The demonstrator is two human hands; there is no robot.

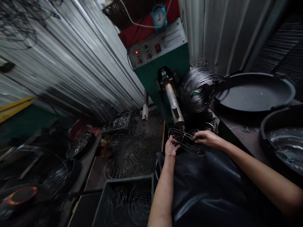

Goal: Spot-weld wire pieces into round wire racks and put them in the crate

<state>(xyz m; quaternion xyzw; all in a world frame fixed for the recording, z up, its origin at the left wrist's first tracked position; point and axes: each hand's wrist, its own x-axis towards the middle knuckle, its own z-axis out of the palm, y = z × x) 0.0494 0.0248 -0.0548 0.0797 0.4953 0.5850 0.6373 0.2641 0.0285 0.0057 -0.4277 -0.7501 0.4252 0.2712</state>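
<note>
A wire rack of thin metal rods is held at the tip of the machine's metal arm. My left hand grips the rack's left side between thumb and fingers, with some fingers spread. On the other side, my right hand is closed in a pinch at the wire beside the arm's tip. Whether it grips the rack itself or a separate small wire part is too fine to make out. The arm's tip meets or nearly meets the upper wires. Below the hands lies a black apron.
A green machine with a lit red lamp stands ahead. Right of its arm sits a wire coil. Black pans stand at the right. Lower left, a green crate holds wire pieces, with more wire racks behind it.
</note>
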